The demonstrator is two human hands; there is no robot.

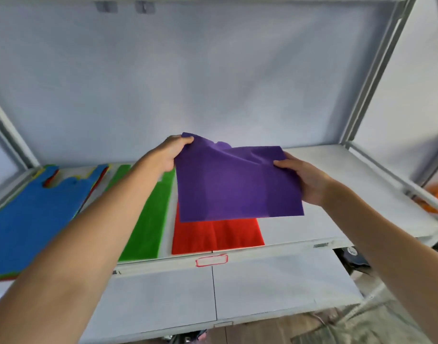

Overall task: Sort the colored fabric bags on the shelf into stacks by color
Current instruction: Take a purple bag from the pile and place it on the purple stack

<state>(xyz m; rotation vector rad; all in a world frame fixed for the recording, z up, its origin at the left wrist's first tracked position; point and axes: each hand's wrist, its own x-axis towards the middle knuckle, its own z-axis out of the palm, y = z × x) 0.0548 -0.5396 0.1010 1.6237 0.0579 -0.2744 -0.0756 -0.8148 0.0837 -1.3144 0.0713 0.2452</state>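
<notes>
Both hands are holding a purple bag [237, 184] up in the air over the white shelf [332, 170]. The left hand [169, 155] is pinching its far left corner, and the right hand [304, 180] is gripping its right edge. The purple bag is hanging tilted, with its long side running left to right and its far end crumpled. Under it, a red bag [218, 235] is lying flat on the shelf. A green bag [148, 219] is lying beside the red one, pointing away from the person. A blue bag [32, 219] is sitting on top of a mixed pile at the left.
</notes>
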